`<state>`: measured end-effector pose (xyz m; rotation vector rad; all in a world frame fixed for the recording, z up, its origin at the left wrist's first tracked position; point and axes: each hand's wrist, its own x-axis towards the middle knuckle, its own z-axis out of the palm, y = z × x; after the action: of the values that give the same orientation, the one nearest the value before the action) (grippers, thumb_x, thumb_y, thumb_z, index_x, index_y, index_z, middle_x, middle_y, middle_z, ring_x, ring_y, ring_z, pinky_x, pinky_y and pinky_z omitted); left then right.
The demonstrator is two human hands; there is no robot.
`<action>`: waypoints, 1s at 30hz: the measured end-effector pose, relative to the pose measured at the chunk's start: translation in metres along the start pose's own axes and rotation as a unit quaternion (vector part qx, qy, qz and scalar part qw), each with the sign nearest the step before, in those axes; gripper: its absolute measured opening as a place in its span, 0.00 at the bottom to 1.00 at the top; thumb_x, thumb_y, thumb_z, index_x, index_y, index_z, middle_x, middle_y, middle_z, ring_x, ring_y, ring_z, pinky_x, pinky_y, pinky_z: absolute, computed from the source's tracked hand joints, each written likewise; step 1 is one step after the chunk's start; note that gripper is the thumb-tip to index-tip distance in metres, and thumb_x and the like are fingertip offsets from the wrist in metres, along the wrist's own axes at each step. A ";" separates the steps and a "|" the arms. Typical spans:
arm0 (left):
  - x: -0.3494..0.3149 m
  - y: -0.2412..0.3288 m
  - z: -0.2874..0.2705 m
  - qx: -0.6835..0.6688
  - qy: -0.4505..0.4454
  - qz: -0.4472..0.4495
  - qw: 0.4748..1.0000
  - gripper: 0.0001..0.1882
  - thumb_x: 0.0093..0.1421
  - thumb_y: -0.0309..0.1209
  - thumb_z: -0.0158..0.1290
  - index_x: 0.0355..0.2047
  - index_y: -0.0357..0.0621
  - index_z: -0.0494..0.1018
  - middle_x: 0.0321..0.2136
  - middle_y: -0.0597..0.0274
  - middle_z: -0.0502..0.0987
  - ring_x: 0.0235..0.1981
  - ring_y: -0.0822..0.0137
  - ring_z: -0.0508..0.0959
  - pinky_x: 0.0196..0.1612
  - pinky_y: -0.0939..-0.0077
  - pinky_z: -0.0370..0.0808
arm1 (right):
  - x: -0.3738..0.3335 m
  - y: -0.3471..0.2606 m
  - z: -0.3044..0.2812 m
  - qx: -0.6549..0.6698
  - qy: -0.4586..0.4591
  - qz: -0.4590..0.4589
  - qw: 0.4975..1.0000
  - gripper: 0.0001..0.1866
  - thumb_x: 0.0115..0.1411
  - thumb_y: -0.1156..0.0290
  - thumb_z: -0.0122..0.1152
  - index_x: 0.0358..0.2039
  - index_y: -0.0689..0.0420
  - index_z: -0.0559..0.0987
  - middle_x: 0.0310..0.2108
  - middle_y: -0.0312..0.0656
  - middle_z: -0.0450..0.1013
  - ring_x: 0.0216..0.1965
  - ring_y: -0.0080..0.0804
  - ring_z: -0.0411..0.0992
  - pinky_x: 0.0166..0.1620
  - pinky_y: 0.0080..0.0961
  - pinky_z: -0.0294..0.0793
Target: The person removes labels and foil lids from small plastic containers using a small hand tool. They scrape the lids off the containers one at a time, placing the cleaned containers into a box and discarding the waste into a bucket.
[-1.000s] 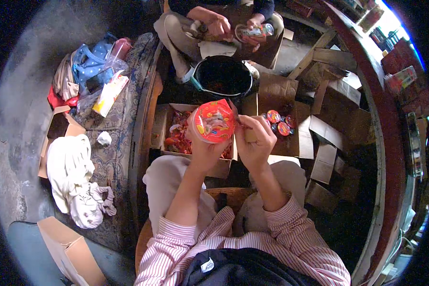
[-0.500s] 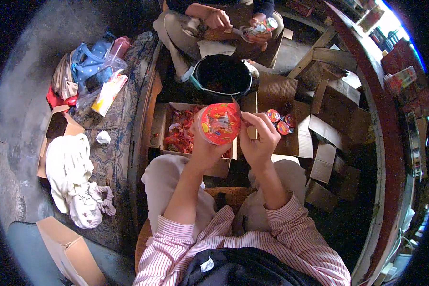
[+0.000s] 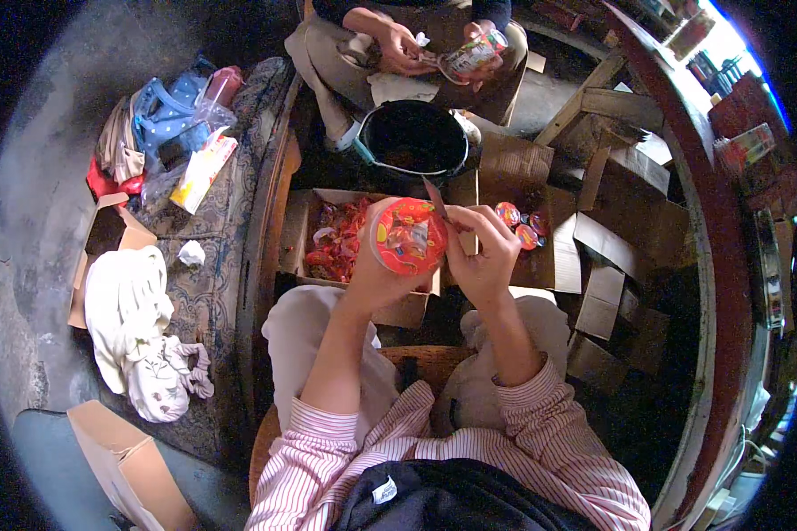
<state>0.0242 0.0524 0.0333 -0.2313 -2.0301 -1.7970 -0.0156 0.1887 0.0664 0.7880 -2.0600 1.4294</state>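
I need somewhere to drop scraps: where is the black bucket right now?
In the head view the black bucket stands on the floor at upper centre, just beyond the open cardboard box of red packets, right in front of the seated co-worker.

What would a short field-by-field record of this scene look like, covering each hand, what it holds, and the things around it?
Left hand: holds a round red container from below
Right hand: fingers at the container's right edge
In front: open cardboard box of red wrapped pieces
Beyond the box: black bucket
Opposite: another person's hands with a similar container
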 end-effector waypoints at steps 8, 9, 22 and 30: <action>0.001 -0.008 -0.005 -0.102 0.024 -0.091 0.990 0.30 0.42 0.26 0.60 0.47 0.41 0.60 0.42 0.62 0.64 0.44 0.69 0.67 0.49 0.74 0.65 | -0.001 -0.003 0.002 0.048 0.011 0.060 0.997 0.10 0.42 0.84 0.60 0.29 0.64 0.76 0.28 0.45 0.74 0.29 0.31 0.74 0.33 0.22 0.73; 0.001 -0.009 -0.005 -0.119 0.020 -0.092 0.988 0.30 0.43 0.25 0.59 0.47 0.41 0.60 0.42 0.63 0.65 0.44 0.70 0.67 0.49 0.74 0.65 | -0.001 -0.004 0.002 0.056 0.014 0.065 0.996 0.10 0.42 0.84 0.60 0.29 0.64 0.76 0.28 0.45 0.74 0.29 0.31 0.74 0.33 0.22 0.73; 0.000 -0.002 -0.002 -0.156 0.002 -0.134 0.979 0.33 0.48 0.33 0.58 0.53 0.42 0.58 0.48 0.58 0.67 0.49 0.67 0.68 0.50 0.72 0.67 | -0.007 -0.011 0.008 -0.031 0.057 -0.005 0.998 0.11 0.43 0.80 0.62 0.30 0.61 0.76 0.24 0.43 0.72 0.25 0.31 0.73 0.28 0.20 0.72; -0.006 -0.006 0.003 -0.191 0.029 -0.145 0.970 0.26 0.51 0.25 0.56 0.50 0.40 0.60 0.44 0.62 0.69 0.45 0.72 0.69 0.48 0.76 0.67 | -0.006 -0.016 0.010 -0.028 0.074 0.001 0.997 0.09 0.41 0.82 0.63 0.27 0.63 0.76 0.21 0.43 0.72 0.22 0.28 0.72 0.26 0.19 0.70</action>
<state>0.0266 0.0556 0.0250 0.0131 -1.7312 -2.3419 -0.0014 0.1762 0.0697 0.6384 -1.9794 1.3804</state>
